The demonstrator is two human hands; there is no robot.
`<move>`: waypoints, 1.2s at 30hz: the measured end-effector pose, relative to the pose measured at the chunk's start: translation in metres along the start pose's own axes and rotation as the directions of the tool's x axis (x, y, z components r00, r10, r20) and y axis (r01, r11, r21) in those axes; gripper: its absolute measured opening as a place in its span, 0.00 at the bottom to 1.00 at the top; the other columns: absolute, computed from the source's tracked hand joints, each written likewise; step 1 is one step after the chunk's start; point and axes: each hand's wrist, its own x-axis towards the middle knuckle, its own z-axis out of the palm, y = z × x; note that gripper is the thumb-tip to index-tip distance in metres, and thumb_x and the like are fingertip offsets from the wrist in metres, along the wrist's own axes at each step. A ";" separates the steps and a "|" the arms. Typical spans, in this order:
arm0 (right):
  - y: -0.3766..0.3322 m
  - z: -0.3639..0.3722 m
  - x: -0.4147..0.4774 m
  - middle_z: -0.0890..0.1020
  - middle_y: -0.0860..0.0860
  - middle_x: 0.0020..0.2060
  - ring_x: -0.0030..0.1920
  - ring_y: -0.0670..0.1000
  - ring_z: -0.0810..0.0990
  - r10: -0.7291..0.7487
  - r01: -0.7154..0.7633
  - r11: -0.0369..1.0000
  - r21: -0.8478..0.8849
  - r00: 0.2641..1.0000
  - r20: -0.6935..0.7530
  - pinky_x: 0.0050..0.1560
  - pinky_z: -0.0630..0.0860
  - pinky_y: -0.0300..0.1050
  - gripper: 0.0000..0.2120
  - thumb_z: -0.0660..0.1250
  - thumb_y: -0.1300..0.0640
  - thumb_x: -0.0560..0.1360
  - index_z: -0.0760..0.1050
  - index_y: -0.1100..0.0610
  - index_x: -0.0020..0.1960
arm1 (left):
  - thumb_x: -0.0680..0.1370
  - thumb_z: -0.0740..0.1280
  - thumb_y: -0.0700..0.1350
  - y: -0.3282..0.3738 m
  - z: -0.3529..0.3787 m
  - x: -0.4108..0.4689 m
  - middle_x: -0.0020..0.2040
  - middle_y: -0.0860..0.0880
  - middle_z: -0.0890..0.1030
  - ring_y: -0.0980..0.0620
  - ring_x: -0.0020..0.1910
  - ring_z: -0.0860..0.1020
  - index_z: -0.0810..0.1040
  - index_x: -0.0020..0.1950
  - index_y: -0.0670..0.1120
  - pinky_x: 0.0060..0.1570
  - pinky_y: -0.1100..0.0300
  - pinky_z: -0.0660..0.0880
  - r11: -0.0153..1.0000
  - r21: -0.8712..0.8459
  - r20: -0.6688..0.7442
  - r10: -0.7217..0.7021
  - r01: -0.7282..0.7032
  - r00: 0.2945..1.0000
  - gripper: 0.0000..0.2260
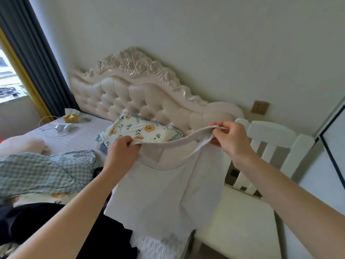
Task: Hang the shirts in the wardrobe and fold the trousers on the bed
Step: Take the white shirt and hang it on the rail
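Shirt (164,193), white, ribbed neckband. Head view. Held up in the air over the near side of the bed (80,135), neck opening stretched wide between both hands, body hanging straight down. Lower hem down at the bed edge, in front of a lacy white patch; touching or not, cannot tell.

Left hand (121,156): fingers curled round the left part of the neckband, gripping it. Right hand (231,141): thumb and fingers pinching the right part of the neckband, held higher than the left. Both forearms bare.

Behind the shirt: floral pillow (140,129) leaning against the tufted cream headboard (149,96).

Left of the shirt, on the bed: crumpled blue-checked cloth (43,171). Nearer the camera, a black garment (37,221), kind not readable. Farther back on the bed: tissue box (71,116), and just beside it a white charger (61,127) with a looping cable.

Right of the shirt: white slatted chair (242,221) just beside the bed. Wall socket (259,107) on the wall above the chair back. Dark curtain (37,53) and window (7,81) at far left.
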 end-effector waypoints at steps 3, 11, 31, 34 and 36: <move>-0.025 -0.024 0.006 0.81 0.52 0.43 0.43 0.48 0.82 -0.038 0.040 0.999 0.035 0.998 -0.052 0.41 0.82 0.38 0.09 0.62 0.67 0.78 0.77 0.54 0.49 | 0.74 0.67 0.42 0.044 -0.006 -0.004 0.29 0.46 0.75 0.48 0.31 0.71 0.75 0.35 0.43 0.30 0.57 0.64 0.986 0.040 -0.023 0.165 -0.164 0.986 0.08; -0.089 -0.084 -0.001 0.77 0.56 0.41 0.41 0.52 0.78 -0.067 0.074 0.996 -0.053 0.989 0.130 0.36 0.79 0.41 0.17 0.57 0.64 0.79 0.63 0.47 0.63 | 0.74 0.66 0.50 0.162 0.011 -0.050 0.46 0.57 0.80 0.54 0.46 0.78 0.76 0.59 0.56 0.45 0.57 0.77 0.816 0.178 0.418 0.443 -0.550 0.793 0.14; -0.074 -0.243 -0.100 0.82 0.53 0.46 0.44 0.50 0.82 -0.108 0.111 0.967 -0.231 0.994 0.025 0.45 0.78 0.45 0.10 0.68 0.66 0.75 0.75 0.54 0.52 | 0.72 0.76 0.45 0.307 0.092 -0.126 0.30 0.55 0.72 0.60 0.30 0.67 0.82 0.43 0.56 0.33 0.68 0.64 0.691 -0.503 0.336 0.710 -0.519 0.619 0.06; -0.058 -0.259 -0.117 0.82 0.53 0.46 0.42 0.50 0.81 -0.071 0.053 0.966 -0.254 0.995 -0.063 0.39 0.76 0.39 0.11 0.67 0.66 0.74 0.74 0.53 0.53 | 0.74 0.72 0.43 0.321 0.105 -0.142 0.33 0.51 0.77 0.56 0.33 0.71 0.82 0.42 0.55 0.37 0.63 0.68 0.654 -0.503 0.310 0.747 -0.565 0.588 0.06; -0.047 -0.268 -0.127 0.81 0.49 0.45 0.42 0.48 0.81 -0.042 0.000 0.940 -0.341 0.992 -0.117 0.38 0.75 0.35 0.10 0.67 0.64 0.73 0.75 0.52 0.50 | 0.75 0.70 0.43 0.332 0.114 -0.151 0.35 0.48 0.79 0.53 0.35 0.75 0.81 0.43 0.53 0.38 0.57 0.71 0.647 -0.512 0.303 0.752 -0.566 0.586 0.05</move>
